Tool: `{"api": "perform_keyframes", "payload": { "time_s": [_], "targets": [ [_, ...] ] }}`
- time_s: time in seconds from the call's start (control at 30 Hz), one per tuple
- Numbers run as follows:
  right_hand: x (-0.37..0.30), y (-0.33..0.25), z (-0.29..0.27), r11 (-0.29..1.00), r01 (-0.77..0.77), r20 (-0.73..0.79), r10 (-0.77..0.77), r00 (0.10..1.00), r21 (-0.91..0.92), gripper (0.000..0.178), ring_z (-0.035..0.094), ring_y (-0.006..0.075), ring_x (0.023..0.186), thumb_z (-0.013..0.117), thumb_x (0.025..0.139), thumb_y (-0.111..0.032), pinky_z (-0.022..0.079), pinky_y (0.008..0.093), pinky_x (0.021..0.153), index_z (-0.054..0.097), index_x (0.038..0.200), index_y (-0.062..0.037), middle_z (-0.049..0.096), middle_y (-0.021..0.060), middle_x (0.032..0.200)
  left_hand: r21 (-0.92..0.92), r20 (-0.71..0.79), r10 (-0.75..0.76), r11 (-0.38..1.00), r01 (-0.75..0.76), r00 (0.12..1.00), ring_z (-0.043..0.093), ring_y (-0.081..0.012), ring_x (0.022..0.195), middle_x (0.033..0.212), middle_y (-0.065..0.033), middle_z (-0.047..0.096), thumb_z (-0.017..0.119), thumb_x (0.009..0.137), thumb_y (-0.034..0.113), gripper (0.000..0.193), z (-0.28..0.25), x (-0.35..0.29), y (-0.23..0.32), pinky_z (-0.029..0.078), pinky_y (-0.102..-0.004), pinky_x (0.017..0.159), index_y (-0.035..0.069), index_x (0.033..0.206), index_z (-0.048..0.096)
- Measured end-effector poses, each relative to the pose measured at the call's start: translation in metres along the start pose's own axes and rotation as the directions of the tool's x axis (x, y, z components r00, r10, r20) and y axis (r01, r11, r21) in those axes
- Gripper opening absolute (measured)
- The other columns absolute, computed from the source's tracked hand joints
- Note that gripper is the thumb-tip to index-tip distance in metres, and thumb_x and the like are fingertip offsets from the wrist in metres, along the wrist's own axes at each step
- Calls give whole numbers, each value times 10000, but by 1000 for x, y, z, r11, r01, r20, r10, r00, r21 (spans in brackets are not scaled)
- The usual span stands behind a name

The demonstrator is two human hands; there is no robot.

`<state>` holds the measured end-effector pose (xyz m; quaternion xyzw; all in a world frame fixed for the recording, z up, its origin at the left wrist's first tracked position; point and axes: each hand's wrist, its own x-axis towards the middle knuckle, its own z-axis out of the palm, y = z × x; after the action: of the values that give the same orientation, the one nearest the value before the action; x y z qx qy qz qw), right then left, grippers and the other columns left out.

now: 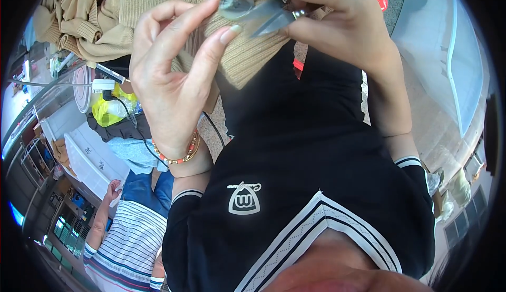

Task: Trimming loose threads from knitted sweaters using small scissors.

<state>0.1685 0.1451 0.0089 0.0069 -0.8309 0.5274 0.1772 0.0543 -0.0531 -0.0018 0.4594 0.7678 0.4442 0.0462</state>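
Two-handed, over beige knitwear (245,65): gripping a bladed metal tool (274,23) between thumb and fingers of the right hand (342,23), pointed toward the left hand (168,76); cannot tell whether pinching anything there.

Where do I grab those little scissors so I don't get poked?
Probably take the little scissors by the handle end, coming from the right. Their blades point left, toward the person's left thumb. The handles are mostly hidden in the right hand, so I can't tell their shape.
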Motion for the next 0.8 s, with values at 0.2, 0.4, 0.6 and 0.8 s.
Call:
{"api": "perform_keyframes", "payload": {
  "time_s": [0.2, 0.4, 0.6, 0.8],
  "targets": [
    [10, 52, 16, 958, 237, -83, -226, 970, 160, 335, 667, 165, 804, 722, 743, 30, 509, 268, 708, 730, 1075, -10, 720, 94, 900, -37, -38, -54, 998, 52, 998, 582, -127, 936, 1017, -59, 642, 787, 801, -10, 258, 3, 5, 2, 458, -235, 784, 17, 1056, 763],
    [9, 33, 9, 964, 148, -79, -133, 988, 222, 261, 673, 136, 879, 710, 810, 2, 488, 263, 846, 737, 1068, -26, 737, 68, 940, -61, -59, -86, 995, 83, 995, 580, -118, 904, 986, -48, 645, 783, 809, -7, 213, 6, 8, 1, 446, -231, 754, 10, 1020, 766],
    [2, 51, 14, 960, 274, -124, -265, 956, 60, 221, 665, 125, 946, 708, 849, -50, 256, 343, 1115, 744, 1067, -57, 741, 61, 951, -35, -115, -46, 998, 42, 992, 570, -115, 794, 891, -41, 616, 809, 789, 29, 173, 9, 14, 3, 439, -224, 691, 26, 958, 773],
    [3, 47, 14, 964, 266, -138, -261, 955, 17, 223, 657, 130, 955, 703, 855, -52, 160, 377, 1143, 741, 1074, -58, 740, 63, 948, -86, -102, -103, 992, 94, 989, 566, -112, 781, 874, -36, 618, 801, 798, 24, 138, 7, 17, 5, 440, -224, 686, 34, 934, 777]
  ]
}}
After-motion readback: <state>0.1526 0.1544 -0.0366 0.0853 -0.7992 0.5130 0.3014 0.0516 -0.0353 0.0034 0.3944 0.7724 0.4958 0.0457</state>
